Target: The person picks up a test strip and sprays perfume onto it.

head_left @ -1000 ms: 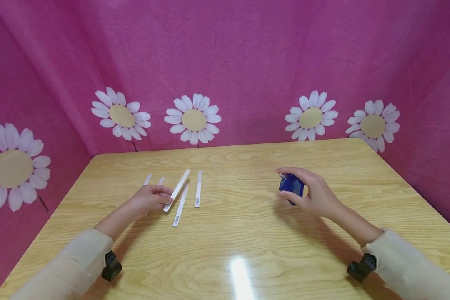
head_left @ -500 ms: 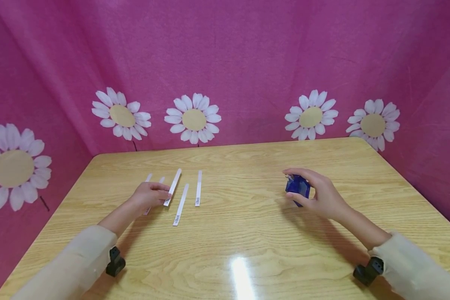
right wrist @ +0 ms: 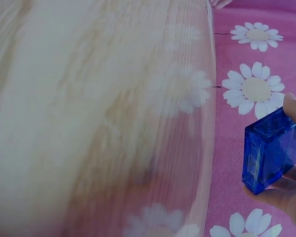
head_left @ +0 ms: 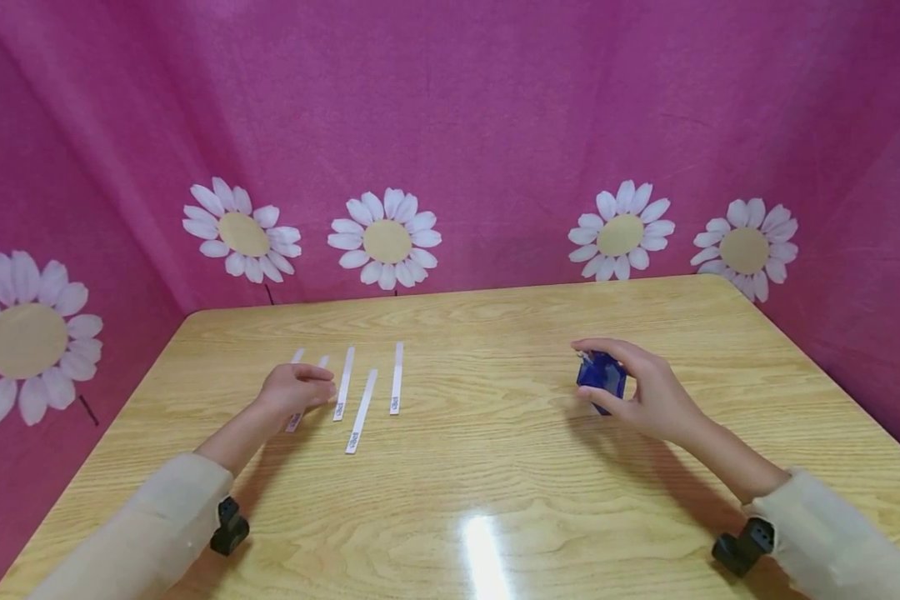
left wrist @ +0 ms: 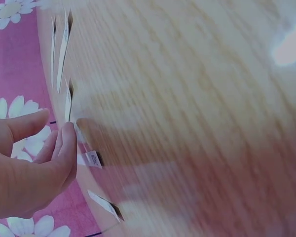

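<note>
On the left of the table lie several narrow white paper strips, each printed at its near end. My left hand (head_left: 291,397) is low over them, its fingertips right beside the near part of one strip (head_left: 344,383). Thumb and fingers stand apart in the left wrist view, with nothing gripped between them. Two strips are partly hidden by this hand, including the leftmost strip (head_left: 294,423). My right hand (head_left: 648,396) holds a square blue glass perfume bottle (head_left: 603,375) above the table, thumb on one side and fingers on the other. The bottle appears tilted, its top toward the left.
To the right of the left hand lie a nearer strip (head_left: 361,412) and a farther strip (head_left: 397,379). The wooden table (head_left: 495,450) ends at a pink curtain (head_left: 495,150) with white flowers. Both sleeves carry a black wrist camera.
My left hand has lowered a tilted strip, let go of it flat among the others and drawn back slightly left. My right hand has shifted a little right with the bottle.
</note>
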The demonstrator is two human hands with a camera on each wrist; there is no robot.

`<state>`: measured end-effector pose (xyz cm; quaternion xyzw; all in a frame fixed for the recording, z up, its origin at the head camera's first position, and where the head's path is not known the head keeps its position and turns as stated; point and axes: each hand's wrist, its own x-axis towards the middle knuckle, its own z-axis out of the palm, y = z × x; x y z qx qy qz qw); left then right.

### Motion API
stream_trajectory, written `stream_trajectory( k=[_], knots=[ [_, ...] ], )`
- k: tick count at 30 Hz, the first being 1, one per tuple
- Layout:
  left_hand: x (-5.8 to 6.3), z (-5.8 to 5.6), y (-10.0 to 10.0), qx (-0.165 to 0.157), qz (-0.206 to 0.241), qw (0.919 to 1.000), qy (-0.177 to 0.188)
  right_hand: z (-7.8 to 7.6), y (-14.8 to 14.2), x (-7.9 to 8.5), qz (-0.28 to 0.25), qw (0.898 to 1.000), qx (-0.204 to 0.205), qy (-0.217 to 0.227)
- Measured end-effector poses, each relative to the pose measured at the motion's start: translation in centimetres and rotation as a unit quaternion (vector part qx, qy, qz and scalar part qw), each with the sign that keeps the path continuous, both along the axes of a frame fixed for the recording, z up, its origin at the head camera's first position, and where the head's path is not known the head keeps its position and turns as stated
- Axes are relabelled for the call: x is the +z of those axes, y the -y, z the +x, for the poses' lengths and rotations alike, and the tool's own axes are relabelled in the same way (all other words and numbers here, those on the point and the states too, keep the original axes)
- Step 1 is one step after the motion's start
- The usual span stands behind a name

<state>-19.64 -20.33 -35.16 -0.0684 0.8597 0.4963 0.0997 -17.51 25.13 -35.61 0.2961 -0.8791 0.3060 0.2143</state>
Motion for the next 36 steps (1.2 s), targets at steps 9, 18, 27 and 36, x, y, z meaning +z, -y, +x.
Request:
stream_trajectory(
  k=[9,18,27,36],
  knots=[
    [-0.4,0.8,-1.0,-0.036,-0.063,0.9955,-0.060,-0.1,-0.2,-0.3,0.003,1.000,0.000,-0.001],
    [-0.7,2.3,-1.8,-0.088,-0.100,0.9871,-0.088,-0.2,-0.3,-0.4,0.006,1.000,0.004,-0.002],
    [-0.6,3.4,-3.1,-0.118,-0.137,0.9752,-0.128,-0.2,-0.2,-0.5,0.006,1.000,0.004,-0.006],
    [-0.9,3.7,-3.7,-0.112,-0.121,0.9797,-0.114,0.0,-0.1,-0.7,0.007,1.000,0.004,0.000]
  ],
)
